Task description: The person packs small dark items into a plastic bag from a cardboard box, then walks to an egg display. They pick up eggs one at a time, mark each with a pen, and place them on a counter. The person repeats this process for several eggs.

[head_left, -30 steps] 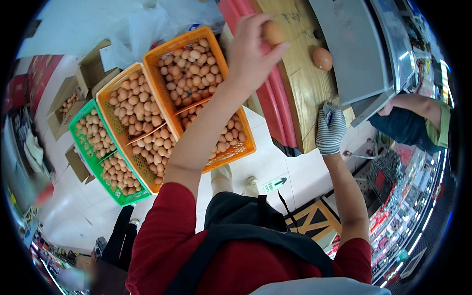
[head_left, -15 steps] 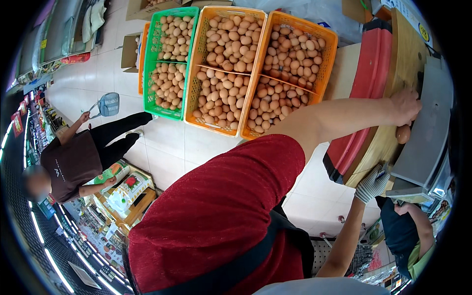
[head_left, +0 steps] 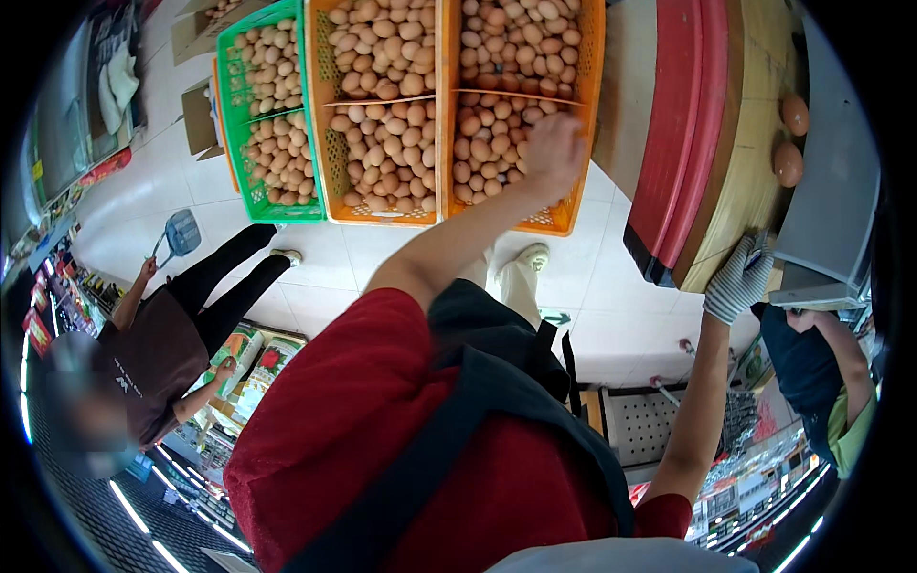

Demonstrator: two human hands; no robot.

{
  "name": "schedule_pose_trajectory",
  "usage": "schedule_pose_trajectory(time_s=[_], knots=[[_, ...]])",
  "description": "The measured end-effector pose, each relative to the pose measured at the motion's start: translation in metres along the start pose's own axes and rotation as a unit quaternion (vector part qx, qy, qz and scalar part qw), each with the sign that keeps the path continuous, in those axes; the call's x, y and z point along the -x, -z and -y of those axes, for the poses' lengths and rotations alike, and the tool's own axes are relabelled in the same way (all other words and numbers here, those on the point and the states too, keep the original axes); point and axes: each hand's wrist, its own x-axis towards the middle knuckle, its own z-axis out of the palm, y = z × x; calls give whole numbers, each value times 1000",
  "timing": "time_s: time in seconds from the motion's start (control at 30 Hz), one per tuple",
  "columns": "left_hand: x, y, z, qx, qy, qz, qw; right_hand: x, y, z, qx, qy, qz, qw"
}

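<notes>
My bare left hand [head_left: 556, 153], smeared by motion, is over the near compartment of the right-hand orange crate [head_left: 594, 57], whose brown eggs [head_left: 492, 143] lie beneath and beside it. Whether its fingers grip an egg does not show. On the wooden counter [head_left: 745, 143] at the right, one brown egg [head_left: 795, 114] lies just beyond another egg [head_left: 788, 164], both along the grey metal case [head_left: 831, 191]. My right hand [head_left: 739, 283], in a striped glove, is at the counter's near end. Its fingers are bent around something small that I cannot make out.
A second orange crate [head_left: 322, 143] and a green crate [head_left: 229, 143], both full of eggs, stand to the left. A red bumper [head_left: 673, 124] edges the counter. Someone in a brown top [head_left: 162, 358] with a blue-grey scoop [head_left: 181, 234] is at the left; another person [head_left: 812, 372] is at the far right.
My left hand has left the counter and swung left to the crate. A second egg now shows on the counter where that hand was. My right hand stays at the counter's end.
</notes>
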Motion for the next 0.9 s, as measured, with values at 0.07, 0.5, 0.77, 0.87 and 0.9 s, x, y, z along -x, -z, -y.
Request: schedule_pose_trajectory(time_s=[0.07, 0.5, 0.77, 0.87, 0.9], knots=[[26, 19, 44, -189, 78, 206, 957, 1, 1, 3, 24, 16, -2, 1000], [14, -18, 204, -341, -24, 358, 869, 2, 6, 3, 47, 22, -23, 998], [-17, -95, 214, -392, -251, 390, 795, 7, 10, 4, 56, 16, -31, 998], [-29, -105, 221, -397, -376, 417, 726, 8, 10, 1, 21, -9, -57, 998], [-27, -108, 229, -396, -410, 383, 727, 8, 8, 4, 21, -11, -60, 998]])
